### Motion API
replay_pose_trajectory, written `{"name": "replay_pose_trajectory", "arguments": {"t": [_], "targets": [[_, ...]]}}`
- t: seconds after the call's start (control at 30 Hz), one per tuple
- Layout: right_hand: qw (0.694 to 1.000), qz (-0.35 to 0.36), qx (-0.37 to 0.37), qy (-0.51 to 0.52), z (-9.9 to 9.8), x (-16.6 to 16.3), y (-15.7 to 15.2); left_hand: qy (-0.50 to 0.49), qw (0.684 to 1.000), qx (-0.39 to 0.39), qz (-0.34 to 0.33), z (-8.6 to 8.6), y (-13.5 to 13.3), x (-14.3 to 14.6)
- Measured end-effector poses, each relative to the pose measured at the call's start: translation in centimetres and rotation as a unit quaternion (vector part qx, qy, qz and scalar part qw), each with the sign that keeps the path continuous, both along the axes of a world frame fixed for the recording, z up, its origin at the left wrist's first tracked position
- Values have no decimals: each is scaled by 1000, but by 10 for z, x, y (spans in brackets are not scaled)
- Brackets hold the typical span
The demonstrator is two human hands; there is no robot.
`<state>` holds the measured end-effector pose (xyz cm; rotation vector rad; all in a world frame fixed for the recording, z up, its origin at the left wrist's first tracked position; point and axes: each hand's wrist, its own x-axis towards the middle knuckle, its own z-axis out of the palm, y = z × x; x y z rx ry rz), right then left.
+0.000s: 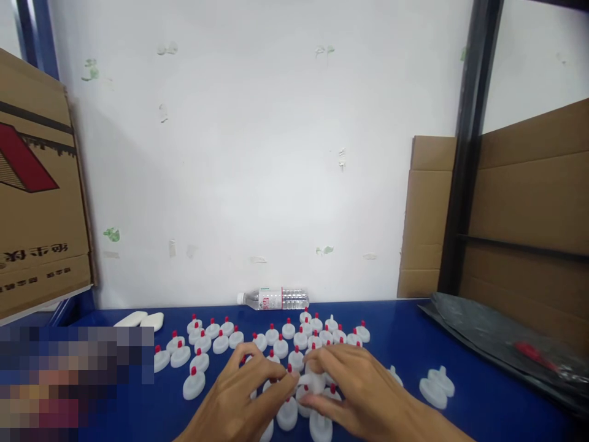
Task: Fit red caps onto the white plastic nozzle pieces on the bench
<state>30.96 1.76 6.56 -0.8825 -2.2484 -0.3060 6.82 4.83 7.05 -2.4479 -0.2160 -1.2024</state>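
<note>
My right hand [356, 387] is closed around a white plastic nozzle cap [315, 383], its thumb below and its fingers above. The cap lies tilted, its narrow end towards the left. Beside that end, my left hand [243, 393] has thumb and index finger pinched together; what they hold, if anything, is hidden. Around and under both hands stand several white nozzle caps with red tips [194, 383], some partly covered by my fingers. To the right, a white cap without a red tip [433, 393] rests against another bare one.
A clear water bottle [276, 299] lies along the wall on the blue table [391, 325]. White oval pieces [151, 321] sit at the back left. Cardboard boxes [41, 184] flank the left, with more cardboard [529, 202] on the right. A dark plastic bag [497, 337] covers the right edge.
</note>
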Motion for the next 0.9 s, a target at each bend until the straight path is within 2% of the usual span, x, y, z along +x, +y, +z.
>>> {"name": "replay_pose_trajectory", "arguments": {"t": [0.2, 0.37, 0.53, 0.77, 0.9], "targets": [[995, 44, 87, 25, 7, -4, -4, 0, 1000, -10, 13, -1, -2, 3], [989, 78, 116, 41, 5, -8, -5, 16, 999, -33, 5, -3, -2, 2], [982, 73, 162, 69, 3, -13, -8, 22, 999, -32, 21, -6, -2, 6], [973, 87, 213, 7, 9, -13, -8, 7, 993, -115, 23, -12, -11, 12], [969, 88, 231, 4, 12, -16, -10, -12, 988, -151, 26, -11, -15, 11]]}}
